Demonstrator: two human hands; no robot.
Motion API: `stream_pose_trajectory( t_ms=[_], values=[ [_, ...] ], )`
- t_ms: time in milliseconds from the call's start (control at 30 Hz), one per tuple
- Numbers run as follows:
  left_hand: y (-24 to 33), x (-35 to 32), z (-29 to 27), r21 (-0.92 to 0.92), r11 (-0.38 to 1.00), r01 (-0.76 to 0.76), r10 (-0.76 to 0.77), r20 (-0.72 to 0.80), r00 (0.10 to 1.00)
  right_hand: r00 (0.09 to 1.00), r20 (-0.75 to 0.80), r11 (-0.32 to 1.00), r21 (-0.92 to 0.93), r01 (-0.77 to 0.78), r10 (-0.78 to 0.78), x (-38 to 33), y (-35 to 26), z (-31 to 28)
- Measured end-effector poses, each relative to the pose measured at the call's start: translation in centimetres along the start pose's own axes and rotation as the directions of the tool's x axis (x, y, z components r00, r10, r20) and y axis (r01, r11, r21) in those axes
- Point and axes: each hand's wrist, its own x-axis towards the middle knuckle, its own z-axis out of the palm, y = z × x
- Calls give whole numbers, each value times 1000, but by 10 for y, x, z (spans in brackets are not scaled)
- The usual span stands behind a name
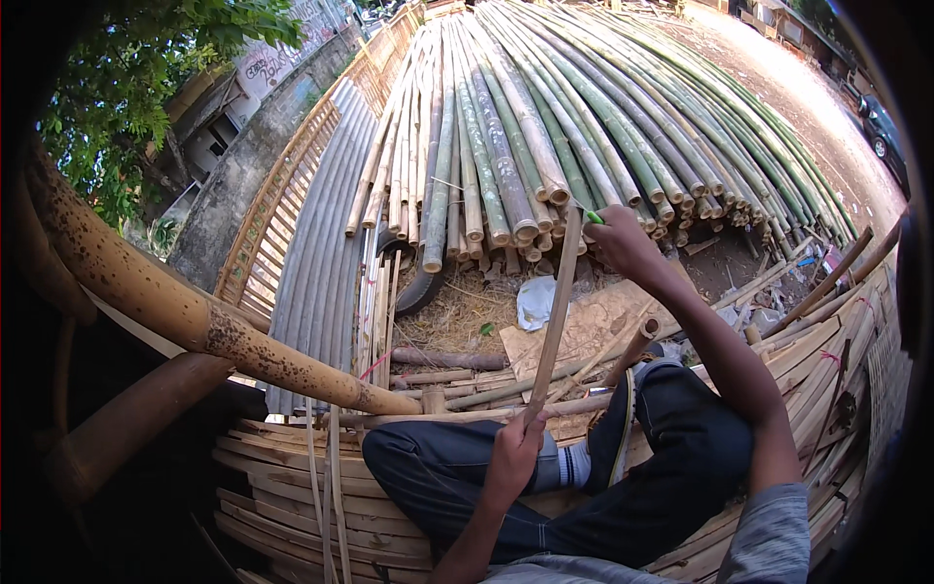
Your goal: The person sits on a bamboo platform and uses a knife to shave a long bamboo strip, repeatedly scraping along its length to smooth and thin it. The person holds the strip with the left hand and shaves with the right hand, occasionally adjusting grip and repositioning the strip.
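While the left hand [513, 459] grips flat bamboo [556, 326], the right [621, 239] clasps a green handle [592, 217].

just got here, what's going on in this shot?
A person sits on a stack of split slats, legs bent. The left hand grips the lower end of a long flat strip, slanting upward. The right hand holds a green-handled tool by the strip's upper end; whether it's cutting, I can't tell. Bamboo poles lie piled ahead.
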Motion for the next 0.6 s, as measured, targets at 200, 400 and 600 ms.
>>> stream_pose_trajectory(
  t_ms=[200, 400, 600],
  values=[
    [16, 21, -32, -389, 886, 253, -156, 264, 952, 950, 169, 899, 316, -305, 262, -36, -34, -3],
    [26, 33, -35, -441, 863, 246, -127, 282, 951, 939, 339, 998, -5, 57, -52, -48, -84, 30],
    [17, 25, -27, -206, 976, 68, -76, -34, 996, 925, 375, 994, -53, 92, -65, -40, -91, 47]
  ],
)
